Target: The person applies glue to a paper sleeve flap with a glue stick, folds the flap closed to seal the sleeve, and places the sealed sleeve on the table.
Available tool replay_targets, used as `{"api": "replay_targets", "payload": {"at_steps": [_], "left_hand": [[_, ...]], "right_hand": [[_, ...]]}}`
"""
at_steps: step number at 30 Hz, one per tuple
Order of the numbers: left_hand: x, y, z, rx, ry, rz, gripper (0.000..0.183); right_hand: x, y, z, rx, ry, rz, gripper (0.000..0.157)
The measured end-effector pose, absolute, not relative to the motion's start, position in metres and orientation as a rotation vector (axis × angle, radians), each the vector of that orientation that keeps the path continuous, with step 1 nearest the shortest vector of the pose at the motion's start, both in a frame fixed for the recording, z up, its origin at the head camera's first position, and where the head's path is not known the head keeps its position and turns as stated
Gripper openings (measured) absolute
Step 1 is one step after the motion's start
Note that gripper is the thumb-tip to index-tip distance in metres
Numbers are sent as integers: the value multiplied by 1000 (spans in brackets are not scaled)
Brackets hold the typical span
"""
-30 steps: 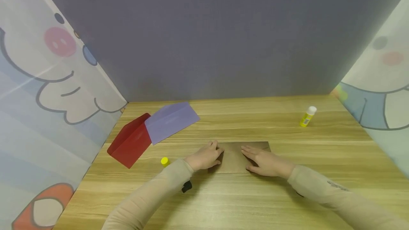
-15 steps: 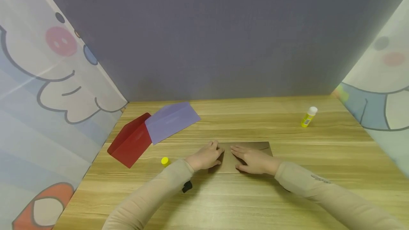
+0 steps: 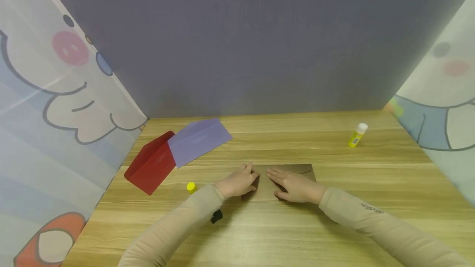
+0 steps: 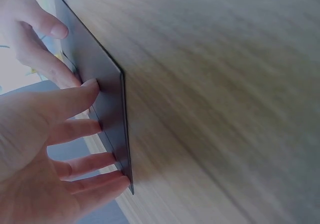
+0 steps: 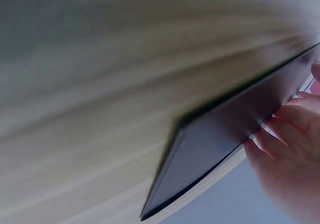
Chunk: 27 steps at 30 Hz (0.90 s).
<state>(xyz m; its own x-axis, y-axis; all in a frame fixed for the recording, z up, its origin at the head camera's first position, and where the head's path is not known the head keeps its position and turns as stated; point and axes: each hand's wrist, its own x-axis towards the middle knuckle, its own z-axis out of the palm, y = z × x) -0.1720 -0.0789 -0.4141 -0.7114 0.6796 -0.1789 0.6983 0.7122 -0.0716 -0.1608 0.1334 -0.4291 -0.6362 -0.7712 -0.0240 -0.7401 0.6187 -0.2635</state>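
A brown paper envelope (image 3: 265,189) lies flat on the wooden table, its long side running left to right. At its left end my left hand (image 3: 236,181) rests on the paper with the fingertips. My right hand (image 3: 295,186) lies with extended fingers over the envelope's middle, pressing on the folded flap. The left wrist view has thumb and fingertips of the left hand (image 4: 60,139) touching the envelope's face near its short edge. In the right wrist view the right hand's fingertips (image 5: 257,134) meet the flap line, and the free right end of the envelope (image 5: 210,144) shows.
Back left, a red envelope (image 3: 152,166) with a raised flap lies partly under a purple envelope (image 3: 200,141). A yellow-and-white glue stick (image 3: 357,135) stands at the back right. A small yellow cap (image 3: 191,187) and a black object (image 3: 217,216) sit beside the left sleeve.
My right hand has slid leftward along the envelope toward the left hand, uncovering more of the flap's right end, then stopped. The left hand has stayed in place.
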Motion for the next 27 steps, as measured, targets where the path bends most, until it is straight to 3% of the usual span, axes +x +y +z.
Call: {"api": "replay_targets", "payload": {"at_steps": [27], "left_hand": [[-172, -81, -412, 1185, 2782, -196, 48]], "right_hand": [[-156, 178, -434, -1138, 2740, -390, 49]]}}
